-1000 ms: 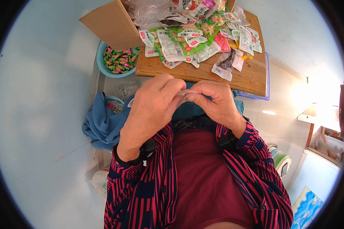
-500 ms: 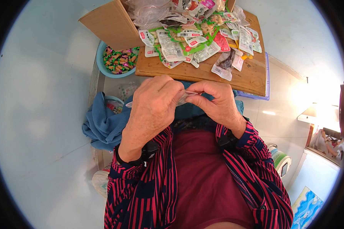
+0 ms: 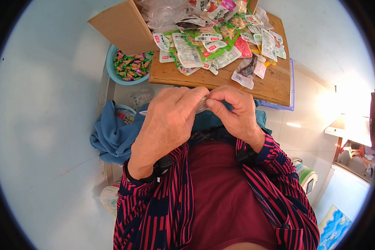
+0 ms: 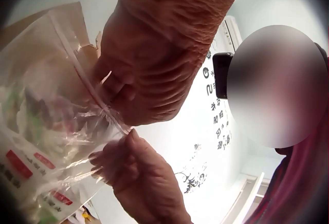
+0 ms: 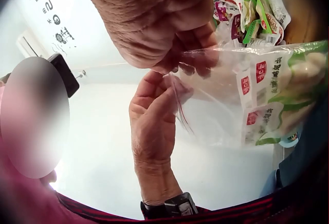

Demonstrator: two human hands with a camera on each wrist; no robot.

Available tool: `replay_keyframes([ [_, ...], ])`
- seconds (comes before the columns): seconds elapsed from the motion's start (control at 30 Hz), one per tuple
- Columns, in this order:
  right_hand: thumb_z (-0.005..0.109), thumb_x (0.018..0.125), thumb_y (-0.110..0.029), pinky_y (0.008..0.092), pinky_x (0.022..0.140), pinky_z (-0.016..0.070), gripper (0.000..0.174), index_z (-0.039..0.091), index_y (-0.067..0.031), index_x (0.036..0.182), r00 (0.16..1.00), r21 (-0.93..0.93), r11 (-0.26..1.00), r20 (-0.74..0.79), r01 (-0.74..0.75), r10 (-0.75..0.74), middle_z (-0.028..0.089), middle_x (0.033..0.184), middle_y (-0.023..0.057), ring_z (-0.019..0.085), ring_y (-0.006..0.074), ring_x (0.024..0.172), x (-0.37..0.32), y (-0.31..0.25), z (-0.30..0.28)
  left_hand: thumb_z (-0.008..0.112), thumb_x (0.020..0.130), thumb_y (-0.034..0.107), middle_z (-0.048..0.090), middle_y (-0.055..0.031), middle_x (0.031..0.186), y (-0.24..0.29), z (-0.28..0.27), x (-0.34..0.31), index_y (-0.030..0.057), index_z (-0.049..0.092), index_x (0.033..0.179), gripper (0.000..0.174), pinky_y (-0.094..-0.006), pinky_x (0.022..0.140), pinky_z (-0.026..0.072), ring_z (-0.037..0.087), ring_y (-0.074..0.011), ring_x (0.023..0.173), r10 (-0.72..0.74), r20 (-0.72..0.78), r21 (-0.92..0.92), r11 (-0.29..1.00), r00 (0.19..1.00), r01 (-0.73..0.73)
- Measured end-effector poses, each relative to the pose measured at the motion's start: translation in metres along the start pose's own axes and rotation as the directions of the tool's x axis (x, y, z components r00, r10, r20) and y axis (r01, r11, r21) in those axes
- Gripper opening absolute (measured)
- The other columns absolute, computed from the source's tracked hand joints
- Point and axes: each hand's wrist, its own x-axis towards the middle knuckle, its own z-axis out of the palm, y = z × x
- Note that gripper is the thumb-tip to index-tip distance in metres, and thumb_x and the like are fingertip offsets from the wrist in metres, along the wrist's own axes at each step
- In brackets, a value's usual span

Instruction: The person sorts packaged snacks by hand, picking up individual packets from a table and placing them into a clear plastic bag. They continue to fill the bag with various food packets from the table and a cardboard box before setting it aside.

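Observation:
A clear zip-lock bag (image 5: 221, 106) hangs between both hands, with small snack packets printed white, red and green inside it. Along its mouth runs a seal strip (image 4: 81, 72) with a reddish line. My left hand (image 3: 167, 118) pinches the mouth near the seal, its fingertips close beside those of the other hand. On the other side, my right hand (image 3: 236, 111) pinches the same edge between thumb and forefinger. From the head view, most of the bag is hidden behind the hands.
Loose snack packets (image 3: 186, 51) are heaped on a wooden table (image 3: 166, 74) ahead, spilling from an open cardboard box (image 3: 123, 27). A blue basin (image 3: 110, 71) of wrapped sweets stands at the table's left. Below it lies a blue cloth (image 3: 112, 133).
The left fingertips have moved right, up close to the right thumb. The stretch of bag mouth showing between the hands has become shorter.

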Motion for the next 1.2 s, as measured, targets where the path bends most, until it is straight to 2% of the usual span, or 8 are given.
replay_keyframes([
  [0.13,0.072,0.088,-0.008,0.0329,0.065,0.0514,0.009,0.067,-0.0011,0.092,1.0,-0.013,1.0,0.001,-0.01,0.01,0.068,0.084,0.0094,0.066,0.0231,0.075,0.0,0.0,0.001,0.069,0.074,-0.002,0.067,-0.013,0.096,-0.003,-0.005,-0.001,0.0051,0.066,0.109,0.035,-0.0438,0.081,0.0506,0.065,-0.0349,0.091,0.027,0.006,0.051,0.998,1.0,-0.028],
  [0.23,0.072,0.088,-0.008,0.0329,0.065,0.0518,0.009,0.067,-0.001,0.092,0.999,-0.005,0.999,0.004,-0.033,0.033,0.068,0.084,0.0096,0.067,0.0234,0.075,0.0,-0.001,0.0,0.072,0.07,0.0,0.067,-0.0128,0.1,-0.006,-0.009,-0.005,0.0059,0.067,0.108,0.039,-0.0447,0.082,0.0502,0.064,-0.035,0.094,-0.002,0.048,0.064,0.998,0.999,-0.001],
  [0.47,0.073,0.088,-0.008,0.0323,0.065,0.0527,0.01,0.067,-0.0007,0.092,0.996,-0.014,0.996,-0.023,-0.083,0.083,0.068,0.083,0.0104,0.067,0.0229,0.074,-0.001,0.001,0.002,0.074,0.069,0.002,0.066,-0.0123,0.099,-0.001,-0.015,-0.009,0.0065,0.065,0.108,0.04,-0.044,0.082,0.0497,0.063,-0.035,0.094,0.003,0.077,0.132,0.991,0.997,-0.013],
  [0.67,0.073,0.088,-0.008,0.0321,0.063,0.0517,0.011,0.066,-0.0006,0.091,1.0,-0.039,0.999,0.007,-0.024,0.024,0.067,0.081,0.01,0.066,0.0226,0.072,0.001,-0.006,0.005,0.077,0.074,0.006,0.065,-0.0112,0.092,-0.005,-0.004,-0.006,0.0051,0.063,0.101,0.031,-0.0435,0.075,0.0481,0.063,-0.0328,0.087,-0.01,0.0,0.159,0.987,1.0,0.01],
  [0.83,0.073,0.088,-0.008,0.0321,0.063,0.0509,0.01,0.066,-0.001,0.09,0.999,-0.021,0.999,0.009,-0.03,0.03,0.067,0.081,0.0098,0.066,0.0226,0.073,0.001,-0.003,0.001,0.073,0.079,0.002,0.063,-0.0097,0.083,-0.013,0.0,-0.008,0.0048,0.062,0.093,0.019,-0.0413,0.067,0.048,0.062,-0.0313,0.077,-0.029,-0.003,0.022,0.999,1.0,0.029],
  [0.93,0.073,0.088,-0.008,0.0325,0.063,0.051,0.01,0.066,-0.0012,0.09,0.999,-0.009,0.999,0.002,-0.039,0.039,0.067,0.081,0.0098,0.066,0.0229,0.073,-0.001,0.0,0.001,0.071,0.081,0.005,0.061,-0.0139,0.082,-0.013,-0.003,-0.011,0.0042,0.06,0.091,0.015,-0.0447,0.07,0.0486,0.061,-0.0353,0.079,-0.073,-0.005,-0.005,0.997,0.997,0.073],
  [1.17,0.073,0.088,-0.01,0.0327,0.063,0.0511,0.011,0.066,-0.0012,0.09,0.998,-0.006,0.998,0.005,-0.062,0.062,0.067,0.081,0.0096,0.066,0.0228,0.072,-0.001,-0.001,0.001,0.066,0.083,0.002,0.062,-0.0151,0.085,-0.014,-0.005,-0.013,0.003,0.06,0.093,0.012,-0.0456,0.07,0.0493,0.062,-0.0362,0.081,-0.051,-0.017,0.054,0.997,0.999,0.052],
  [1.2,0.073,0.089,-0.01,0.0324,0.063,0.0511,0.011,0.066,-0.0013,0.091,0.998,-0.007,0.998,-0.001,-0.064,0.064,0.067,0.08,0.0095,0.066,0.0226,0.072,-0.001,0.0,0.001,0.066,0.086,0.002,0.061,-0.0137,0.083,-0.013,-0.003,-0.013,0.003,0.061,0.093,0.009,-0.0436,0.068,0.0485,0.061,-0.0351,0.078,-0.06,-0.045,0.04,0.997,0.997,0.061],
])
